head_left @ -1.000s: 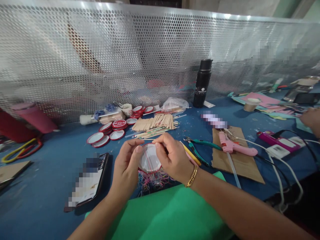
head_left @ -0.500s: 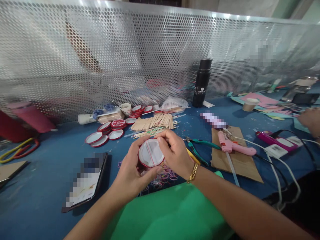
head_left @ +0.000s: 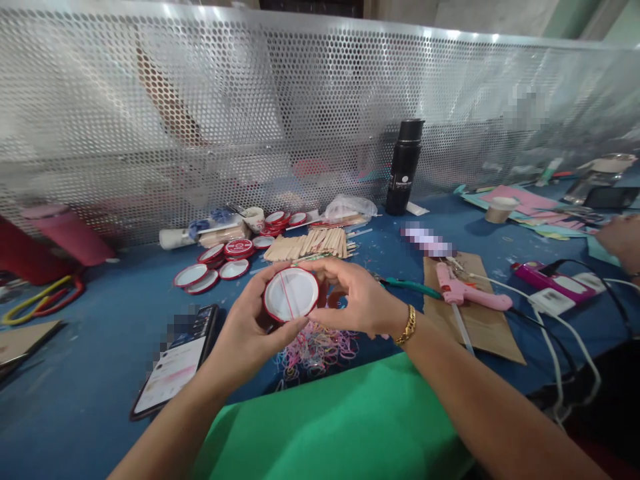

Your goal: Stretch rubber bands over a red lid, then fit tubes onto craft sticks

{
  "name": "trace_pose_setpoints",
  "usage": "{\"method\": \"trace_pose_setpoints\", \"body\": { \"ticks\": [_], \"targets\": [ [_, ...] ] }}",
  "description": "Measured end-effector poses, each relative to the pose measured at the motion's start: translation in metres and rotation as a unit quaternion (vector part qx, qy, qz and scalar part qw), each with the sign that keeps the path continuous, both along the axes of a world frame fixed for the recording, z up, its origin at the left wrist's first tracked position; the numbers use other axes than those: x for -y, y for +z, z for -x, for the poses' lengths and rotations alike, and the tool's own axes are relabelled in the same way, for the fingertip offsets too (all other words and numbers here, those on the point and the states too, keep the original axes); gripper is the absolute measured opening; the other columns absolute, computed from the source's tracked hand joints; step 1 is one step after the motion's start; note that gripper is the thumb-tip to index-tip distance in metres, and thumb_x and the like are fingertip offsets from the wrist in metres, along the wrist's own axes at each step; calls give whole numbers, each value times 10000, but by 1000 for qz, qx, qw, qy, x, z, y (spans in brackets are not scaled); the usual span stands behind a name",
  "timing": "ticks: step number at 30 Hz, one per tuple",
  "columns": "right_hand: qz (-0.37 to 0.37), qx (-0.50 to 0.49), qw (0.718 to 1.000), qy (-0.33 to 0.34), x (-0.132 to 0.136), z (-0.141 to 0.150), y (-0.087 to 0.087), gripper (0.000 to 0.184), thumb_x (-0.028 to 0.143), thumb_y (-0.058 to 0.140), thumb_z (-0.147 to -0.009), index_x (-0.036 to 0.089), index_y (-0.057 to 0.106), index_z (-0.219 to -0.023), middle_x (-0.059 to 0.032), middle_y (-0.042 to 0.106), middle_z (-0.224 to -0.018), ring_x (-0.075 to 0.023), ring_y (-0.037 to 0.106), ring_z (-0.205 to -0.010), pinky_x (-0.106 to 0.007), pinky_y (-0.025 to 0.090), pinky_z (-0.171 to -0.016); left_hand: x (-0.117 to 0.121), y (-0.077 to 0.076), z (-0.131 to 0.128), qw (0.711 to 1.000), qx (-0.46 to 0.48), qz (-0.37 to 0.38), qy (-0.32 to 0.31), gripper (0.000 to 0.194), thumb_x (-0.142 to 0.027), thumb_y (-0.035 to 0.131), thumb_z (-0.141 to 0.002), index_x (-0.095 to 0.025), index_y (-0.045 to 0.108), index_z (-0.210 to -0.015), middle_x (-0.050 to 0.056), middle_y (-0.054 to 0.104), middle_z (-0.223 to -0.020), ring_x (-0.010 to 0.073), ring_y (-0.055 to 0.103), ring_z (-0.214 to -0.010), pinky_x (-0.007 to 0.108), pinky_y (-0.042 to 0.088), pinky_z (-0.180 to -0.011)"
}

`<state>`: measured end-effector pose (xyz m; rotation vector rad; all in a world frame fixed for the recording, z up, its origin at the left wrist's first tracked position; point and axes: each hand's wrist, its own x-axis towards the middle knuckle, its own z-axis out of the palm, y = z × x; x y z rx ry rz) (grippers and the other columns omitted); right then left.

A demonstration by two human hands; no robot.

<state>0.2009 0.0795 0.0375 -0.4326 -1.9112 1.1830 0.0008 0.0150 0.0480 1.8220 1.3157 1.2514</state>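
Observation:
Between my hands, above the table, is a round red-rimmed jar lid [head_left: 305, 293] with its white inside turned towards me. A thin pinkish rubber band [head_left: 287, 293] runs straight across its face. My left hand [head_left: 253, 317] grips the lid from the left, thumb along the lower rim. On the right side, my right hand [head_left: 357, 297] holds the edge with its fingers at the upper rim and its thumb near the lower rim. Its fingertips behind the lid are hidden. Below lies a tangle of coloured rubber bands [head_left: 320, 347].
Beyond are several red lids [head_left: 235, 269] and wooden sticks [head_left: 305, 245]. A phone [head_left: 175, 370] lies left. To the right are green-handled pliers [head_left: 413, 287] and a pink glue gun [head_left: 463, 291] on cardboard [head_left: 493, 337]. A black bottle [head_left: 404, 170] stands by the perforated metal panel [head_left: 320, 100].
The lid has shifted slightly left and its face is more exposed. My right thumb has moved off the face to the lower rim, and my right hand has spread rightward.

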Motion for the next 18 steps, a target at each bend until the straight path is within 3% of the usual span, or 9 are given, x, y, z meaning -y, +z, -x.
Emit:
{"method": "trace_pose_setpoints", "body": {
  "ticks": [5, 10, 18],
  "targets": [
    [-23, 4, 1000, -17, -1, 3, -2, 577, 215, 792, -738, 148, 605, -1280, -74, 729, -1015, -158, 658, -791, -305, 581, -705, -1, -3, 2, 1000, 0, 8, -10, 670, -332, 811, -788, -238, 490, -1369, 107, 600, -1382, 292, 647, -1194, 415, 569, -988],
    [-22, -1, 1000, -5, -2, 1, -2, 565, 213, 774, -737, 159, 620, -1277, -48, 720, -943, -140, 638, -720, -283, 577, -645, 0, 0, 3, 1000, -26, 6, -1, 679, -343, 801, -786, -224, 491, -1378, 124, 594, -1396, 319, 630, -1228, 462, 547, -1028],
    [-25, 4, 1000, -14, -2, -1, 0, 562, 220, 769, -733, 151, 633, -1274, -48, 711, -931, -152, 648, -758, -322, 608, -720, 0, 0, 2, 1000, -13, 22, 0, 698, -348, 802, -783, -245, 478, -1393, 119, 574, -1419, 326, 621, -1233, 466, 554, -1018]
  ]
}}
